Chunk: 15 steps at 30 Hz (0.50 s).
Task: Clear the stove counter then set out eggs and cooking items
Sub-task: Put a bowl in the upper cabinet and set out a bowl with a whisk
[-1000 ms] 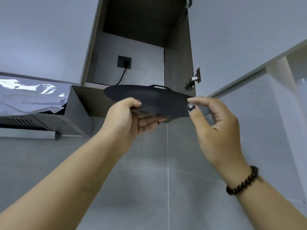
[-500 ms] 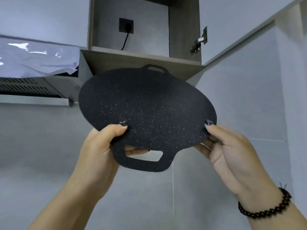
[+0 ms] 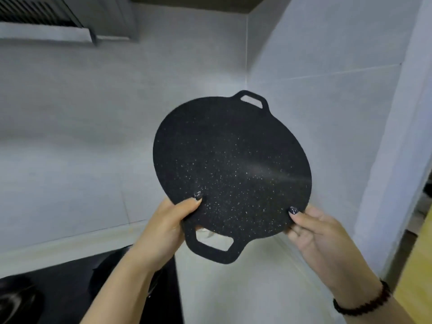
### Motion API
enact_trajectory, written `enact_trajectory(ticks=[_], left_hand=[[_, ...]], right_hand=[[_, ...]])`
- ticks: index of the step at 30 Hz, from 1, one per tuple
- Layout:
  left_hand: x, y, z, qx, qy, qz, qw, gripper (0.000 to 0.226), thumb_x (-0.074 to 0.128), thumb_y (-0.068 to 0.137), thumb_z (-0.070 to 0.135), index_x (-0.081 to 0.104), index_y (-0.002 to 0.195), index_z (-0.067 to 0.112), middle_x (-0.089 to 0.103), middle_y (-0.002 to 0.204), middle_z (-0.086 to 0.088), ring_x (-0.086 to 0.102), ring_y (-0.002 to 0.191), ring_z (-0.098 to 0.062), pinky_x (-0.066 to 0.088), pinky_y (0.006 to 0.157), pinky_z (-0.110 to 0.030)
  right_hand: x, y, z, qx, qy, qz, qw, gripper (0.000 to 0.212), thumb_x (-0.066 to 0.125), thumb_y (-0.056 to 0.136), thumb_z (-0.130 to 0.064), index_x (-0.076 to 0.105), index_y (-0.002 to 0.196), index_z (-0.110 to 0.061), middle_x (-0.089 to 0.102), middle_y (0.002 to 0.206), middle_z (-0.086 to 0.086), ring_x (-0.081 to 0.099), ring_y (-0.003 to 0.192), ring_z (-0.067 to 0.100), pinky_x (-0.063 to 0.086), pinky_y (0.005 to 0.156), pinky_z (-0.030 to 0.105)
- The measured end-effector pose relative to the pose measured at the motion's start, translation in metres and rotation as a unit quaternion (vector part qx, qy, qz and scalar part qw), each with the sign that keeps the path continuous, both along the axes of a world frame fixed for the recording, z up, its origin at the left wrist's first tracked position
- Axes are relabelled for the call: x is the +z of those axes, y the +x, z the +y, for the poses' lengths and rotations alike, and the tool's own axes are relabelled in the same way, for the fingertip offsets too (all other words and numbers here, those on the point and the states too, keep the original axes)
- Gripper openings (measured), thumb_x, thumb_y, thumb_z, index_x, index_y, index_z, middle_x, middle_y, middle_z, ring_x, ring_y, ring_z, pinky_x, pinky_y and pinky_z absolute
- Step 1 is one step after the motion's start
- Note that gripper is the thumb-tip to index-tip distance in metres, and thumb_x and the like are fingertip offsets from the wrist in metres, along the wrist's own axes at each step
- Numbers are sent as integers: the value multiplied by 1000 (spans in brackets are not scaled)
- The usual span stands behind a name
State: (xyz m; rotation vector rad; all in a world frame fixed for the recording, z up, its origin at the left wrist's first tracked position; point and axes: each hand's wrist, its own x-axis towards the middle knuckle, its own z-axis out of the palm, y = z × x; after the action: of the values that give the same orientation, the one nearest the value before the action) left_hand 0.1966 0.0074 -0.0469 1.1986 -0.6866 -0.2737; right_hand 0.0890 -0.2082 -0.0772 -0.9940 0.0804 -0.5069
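While you hold the griddle pan (image 3: 231, 169) in the air, note the black stove top (image 3: 58, 291) at the lower left and the range hood (image 3: 44, 24) at the upper left, both well apart from the pan. Your left hand (image 3: 163, 232) pinches the pan's near-left rim: the thumb lies on the speckled top face, and the other fingers are curled beneath, partly visible through the near handle (image 3: 214, 245). The pan is round, flat and black, tilted with its top face toward you. Its long axis runs from the near handle up to the far handle (image 3: 251, 100), which points toward the wall corner (image 3: 247, 54). Pale counter (image 3: 233, 288) lies below the pan, with open room between. Your right hand (image 3: 320, 237) pinches the near-right rim, thumb on top, fingers curled under. A dark bead bracelet (image 3: 364, 302) circles that wrist.
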Motion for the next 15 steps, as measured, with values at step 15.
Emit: enact_trajectory(ticks=[15], left_hand=[[-220, -12, -3, -8, 126, 393, 911, 56, 71, 64, -5, 63, 119, -2, 66, 116, -27, 62, 110, -43, 49, 91, -48]], right_hand=[[-263, -22, -18, -89, 91, 398, 908, 25, 51, 99, -15, 60, 120, -7, 59, 112, 12, 59, 96, 24, 45, 97, 34]])
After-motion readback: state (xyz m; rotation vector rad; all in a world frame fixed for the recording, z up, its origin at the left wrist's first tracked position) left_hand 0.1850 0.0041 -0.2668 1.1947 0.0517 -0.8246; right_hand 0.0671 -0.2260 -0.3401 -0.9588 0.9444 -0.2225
